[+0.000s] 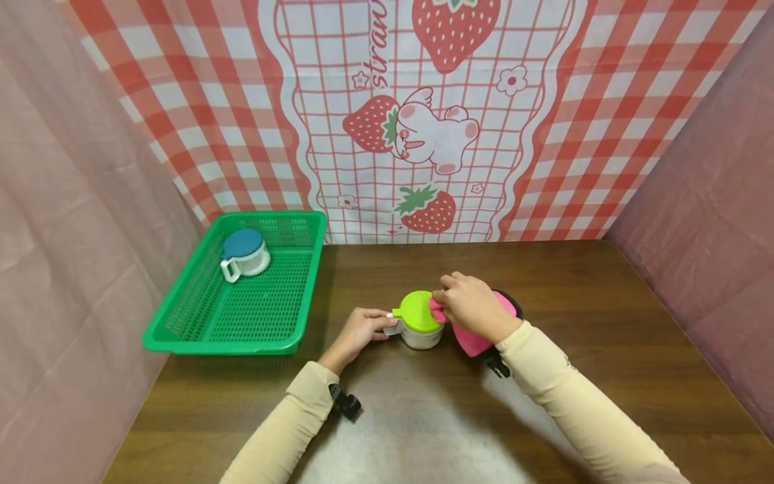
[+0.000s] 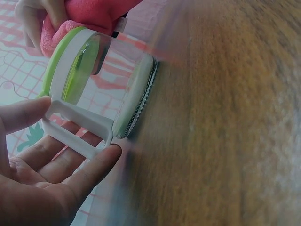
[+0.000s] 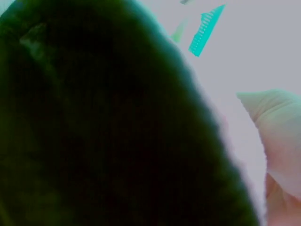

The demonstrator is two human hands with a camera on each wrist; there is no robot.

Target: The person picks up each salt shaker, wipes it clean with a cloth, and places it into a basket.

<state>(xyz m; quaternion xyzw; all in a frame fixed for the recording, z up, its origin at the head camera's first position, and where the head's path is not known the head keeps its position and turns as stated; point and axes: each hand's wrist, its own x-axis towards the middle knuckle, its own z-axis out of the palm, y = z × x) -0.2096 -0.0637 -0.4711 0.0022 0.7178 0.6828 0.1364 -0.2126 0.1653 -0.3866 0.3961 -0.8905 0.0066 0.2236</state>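
Observation:
A small clear jar point(image 1: 421, 339) with a lime-green lid point(image 1: 418, 309) and a white handle point(image 2: 87, 117) stands upright on the table. My left hand point(image 1: 358, 332) holds it by the handle, thumb near the lid and fingers beneath. My right hand point(image 1: 473, 306) grips a pink cloth point(image 1: 471, 341) and presses a bunched end of it against the right edge of the lid. The rest of the cloth, dark-edged, hangs under the right hand and forearm. In the right wrist view a large dark blur covers most of the picture, with part of the right hand point(image 3: 282, 136) at the right.
A green plastic basket point(image 1: 314, 282) stands on the left of the wooden table point(image 1: 580, 376). Inside it sits a similar jar with a blue lid point(image 1: 244, 243). A strawberry-printed checked curtain point(image 1: 338, 168) hangs behind, and pink curtains flank both sides.

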